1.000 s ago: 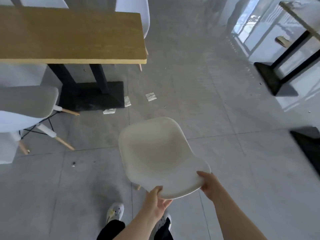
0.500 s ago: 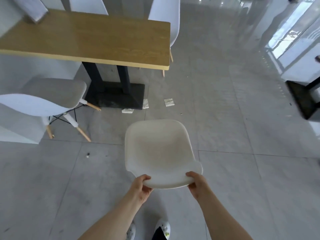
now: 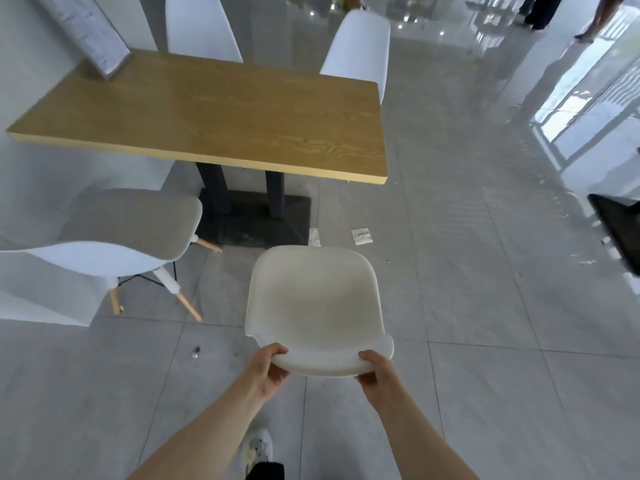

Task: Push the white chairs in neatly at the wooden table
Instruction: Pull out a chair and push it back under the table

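Observation:
A white chair point(image 3: 313, 303) stands on the tiled floor in front of me, its seat facing the wooden table point(image 3: 214, 112). My left hand point(image 3: 268, 367) grips the left end of its top back edge and my right hand point(image 3: 375, 374) grips the right end. The seat's front edge lies a little short of the table's near right corner. A second white chair with a grey cushion point(image 3: 114, 233) sits at the table's near left side, partly under it. Two more white chairs point(image 3: 358, 51) stand along the far side.
The table rests on a black base point(image 3: 256, 220). Paper scraps point(image 3: 361, 235) and a small dark object point(image 3: 196, 351) lie on the floor. A papered board point(image 3: 91, 32) leans at the table's far left. Another black table base point(image 3: 620, 230) is at the right. People stand far back right.
The chair has come closer to the table and turned square to it. Both hands have slid inward along the back edge. My view has tilted up, showing more of the table.

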